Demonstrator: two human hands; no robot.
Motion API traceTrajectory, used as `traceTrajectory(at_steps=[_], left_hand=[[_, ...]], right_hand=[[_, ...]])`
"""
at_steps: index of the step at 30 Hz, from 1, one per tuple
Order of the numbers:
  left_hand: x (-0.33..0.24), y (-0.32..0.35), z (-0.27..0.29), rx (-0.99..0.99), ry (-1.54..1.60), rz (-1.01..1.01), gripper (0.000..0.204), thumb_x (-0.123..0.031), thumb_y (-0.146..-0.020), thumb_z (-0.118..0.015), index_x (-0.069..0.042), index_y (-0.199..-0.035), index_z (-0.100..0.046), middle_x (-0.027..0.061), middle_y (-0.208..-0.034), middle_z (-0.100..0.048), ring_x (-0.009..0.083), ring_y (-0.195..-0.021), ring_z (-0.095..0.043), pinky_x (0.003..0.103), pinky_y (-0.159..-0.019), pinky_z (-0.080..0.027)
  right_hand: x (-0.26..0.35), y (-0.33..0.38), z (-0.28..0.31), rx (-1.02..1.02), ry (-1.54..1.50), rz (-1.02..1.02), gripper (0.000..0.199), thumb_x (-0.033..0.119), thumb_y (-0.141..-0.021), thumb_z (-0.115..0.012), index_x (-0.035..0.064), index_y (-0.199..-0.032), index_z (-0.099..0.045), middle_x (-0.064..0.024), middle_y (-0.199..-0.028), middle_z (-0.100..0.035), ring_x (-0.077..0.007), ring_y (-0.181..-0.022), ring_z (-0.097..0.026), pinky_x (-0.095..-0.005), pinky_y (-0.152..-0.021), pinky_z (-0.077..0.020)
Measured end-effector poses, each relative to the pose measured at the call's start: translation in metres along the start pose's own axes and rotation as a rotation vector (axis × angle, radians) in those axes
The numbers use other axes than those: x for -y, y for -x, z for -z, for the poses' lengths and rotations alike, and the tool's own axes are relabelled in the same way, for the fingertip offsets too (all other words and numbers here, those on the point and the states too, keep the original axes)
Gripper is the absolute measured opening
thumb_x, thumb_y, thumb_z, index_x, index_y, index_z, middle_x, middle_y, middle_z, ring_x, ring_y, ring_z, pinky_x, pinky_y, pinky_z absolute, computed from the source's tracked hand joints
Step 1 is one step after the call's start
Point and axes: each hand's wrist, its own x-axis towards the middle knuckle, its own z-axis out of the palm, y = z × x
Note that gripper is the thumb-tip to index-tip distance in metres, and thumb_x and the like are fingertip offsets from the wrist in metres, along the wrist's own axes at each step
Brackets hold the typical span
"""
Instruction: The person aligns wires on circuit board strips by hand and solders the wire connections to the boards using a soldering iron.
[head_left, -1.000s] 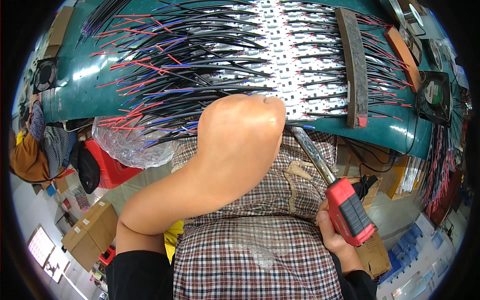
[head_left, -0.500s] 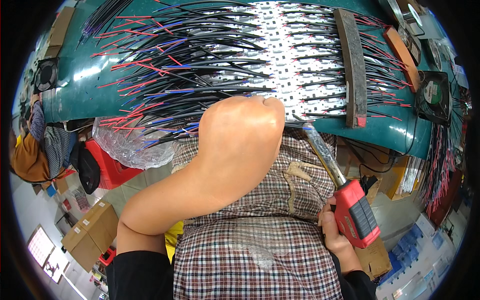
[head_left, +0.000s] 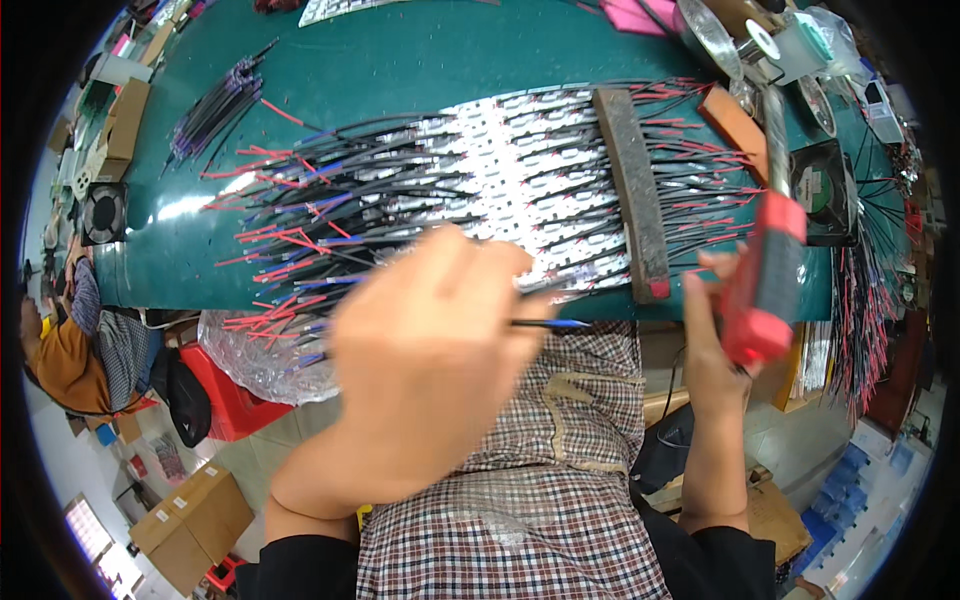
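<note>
My left hand (head_left: 430,350), smeared by motion, is over the near edge of the white circuit-board panel (head_left: 498,170). Its fingers are closed on a black wire (head_left: 548,323) whose blue end sticks out to the right. Many black wires with red and blue ends fan out from both sides of the panel. My right hand (head_left: 712,345) grips a red and black soldering iron (head_left: 768,275) near the table's right front edge. The iron's metal barrel points away from me, toward a solder spool (head_left: 760,40). A dark metal bar (head_left: 632,190) lies across the right-hand wires.
An orange block (head_left: 735,130) and a black fan (head_left: 822,190) stand to the right on the green table (head_left: 380,70). At far left lie a wire bundle (head_left: 222,105) and another fan (head_left: 103,212). Clear plastic (head_left: 260,365) hangs by a red stool (head_left: 225,395).
The soldering iron has swung away from the board's near edge, up and right toward the spool. My left hand has drawn back left with the wire. The view has shifted, showing more table.
</note>
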Motion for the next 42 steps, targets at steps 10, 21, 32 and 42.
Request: traceTrajectory(at_steps=[10, 21, 32, 42], left_hand=[[0.011, -0.018, -0.068, 0.310, 0.025, 0.095, 0.074, -0.033, -0.062, -0.092, -0.004, -0.119, -0.056, 0.0154, -0.096, -0.068, 0.0331, -0.081, -0.070, 0.042, -0.069, -0.057], [0.017, -0.033, -0.061, 0.461, 0.108, 0.198, 0.043, -0.028, -0.073, -0.081, -0.003, -0.103, -0.064, 0.0153, -0.076, -0.069, 0.0359, -0.074, -0.070, 0.044, -0.070, -0.055], [0.025, -0.016, -0.073, 0.012, 0.125, 0.108, 0.023, -0.021, -0.074, -0.078, -0.004, -0.084, -0.066, 0.0110, -0.067, -0.063, 0.0292, -0.059, -0.064, 0.039, -0.055, -0.050], [0.047, 0.003, -0.002, -0.342, 0.048, 0.518, 0.082, -0.018, -0.070, -0.090, -0.006, -0.140, -0.050, 0.0055, -0.091, -0.063, 0.0149, -0.068, -0.058, 0.028, -0.065, -0.050]], right_hand=[[0.014, -0.067, -0.064, 0.049, 0.302, 0.237, 0.071, 0.014, -0.069, -0.091, 0.0037, -0.126, -0.050, -0.0135, -0.112, -0.061, -0.0314, -0.095, -0.065, -0.0393, -0.083, -0.0529], [0.016, -0.061, 0.006, -0.308, 0.068, -0.021, 0.065, 0.003, -0.080, -0.085, 0.0005, -0.133, -0.047, -0.0071, -0.098, -0.068, -0.0100, -0.077, -0.063, -0.0248, -0.065, -0.0500], [0.007, -0.043, 0.006, -0.359, 0.020, 0.065, 0.064, 0.001, -0.077, -0.087, -0.0005, -0.127, -0.048, -0.0041, -0.101, -0.059, -0.0127, -0.083, -0.061, -0.0269, -0.072, -0.0519], [-0.001, -0.054, -0.035, -0.118, 0.262, 0.369, 0.065, 0.000, -0.067, -0.085, 0.0042, -0.122, -0.050, -0.0139, -0.108, -0.058, -0.0340, -0.093, -0.063, -0.0382, -0.082, -0.0517]])
